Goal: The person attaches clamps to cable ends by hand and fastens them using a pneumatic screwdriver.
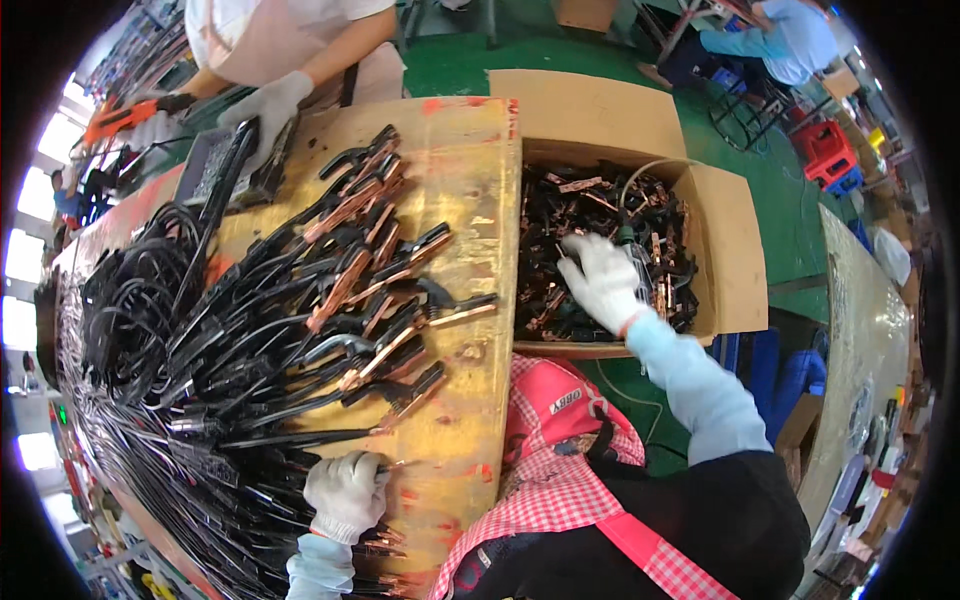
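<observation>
My left hand (345, 495), in a white knit glove, is closed beside the fanned-out ends of black cables (200, 510); a short copper-coloured cable end pokes out past its fingers. My right hand (603, 282), gloved too, is over the cardboard box (735, 250) at right, fingers apart, slightly blurred, holding nothing I can make out. Loose black-and-copper clamps (555, 300) fill that box. A lamp-like clear bulb (640, 265) on a cord hangs beside the right hand. Clamps fixed to cables (370, 260) lie heaped on the wooden table.
The worn wooden table (470, 350) ends just left of the box. Across it a person's gloved hand (270, 105) is by a grey tray (210, 160), near an orange power tool (120, 120). Another person (780, 45) sits at far right, near red stools (825, 150).
</observation>
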A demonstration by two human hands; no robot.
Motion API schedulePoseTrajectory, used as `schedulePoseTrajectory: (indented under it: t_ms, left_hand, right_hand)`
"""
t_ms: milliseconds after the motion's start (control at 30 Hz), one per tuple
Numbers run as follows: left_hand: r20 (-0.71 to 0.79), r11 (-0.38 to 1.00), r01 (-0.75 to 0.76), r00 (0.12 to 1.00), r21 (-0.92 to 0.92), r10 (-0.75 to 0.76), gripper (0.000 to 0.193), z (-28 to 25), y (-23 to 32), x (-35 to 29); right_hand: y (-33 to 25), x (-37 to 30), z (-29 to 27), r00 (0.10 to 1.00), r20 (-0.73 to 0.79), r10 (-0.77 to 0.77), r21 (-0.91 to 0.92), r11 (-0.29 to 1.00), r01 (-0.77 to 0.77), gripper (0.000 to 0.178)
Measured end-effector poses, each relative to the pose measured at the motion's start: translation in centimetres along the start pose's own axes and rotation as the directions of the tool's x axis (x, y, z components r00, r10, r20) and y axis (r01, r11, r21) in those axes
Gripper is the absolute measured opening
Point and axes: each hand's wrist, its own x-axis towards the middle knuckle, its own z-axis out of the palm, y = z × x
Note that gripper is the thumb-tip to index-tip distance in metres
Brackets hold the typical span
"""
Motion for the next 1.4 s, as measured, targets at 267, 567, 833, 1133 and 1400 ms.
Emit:
schedulePoseTrajectory:
  t_ms: [267,567,833,1133,1400]
  left_hand:
    - [-0.008,1.000,0.008,1.000,0.025,-0.008,0.013,0.2,-0.2,0.2]
    - [0.019,0.999,0.003,1.000,0.040,-0.004,0.034,0.1,-0.3,-0.7]
    - [0.020,0.964,0.175,0.984,-0.201,-0.175,0.019,-2.3,-0.1,0.9]
    - [0.097,0.892,0.207,0.978,-0.401,-0.183,0.028,-4.3,0.4,0.7]
    - [0.128,0.841,0.291,0.957,-0.457,-0.261,0.020,-4.6,0.9,-0.2]
  right_hand:
    - [8.7,12.0,8.7,0.862,0.383,0.334,-0.468,0.874,-0.131,0.045]
    - [8.2,13.1,10.1,0.860,0.275,0.430,-0.384,0.869,-0.311,0.031]
    - [4.2,8.7,0.3,0.881,0.179,0.439,0.727,0.545,-0.419,0.030]
    - [-14.1,0.1,-9.4,0.907,0.089,-0.412,0.519,0.796,0.311,0.020]
    - [-23.3,-2.8,-7.1,0.786,0.149,-0.600,0.606,0.683,0.407,0.036]
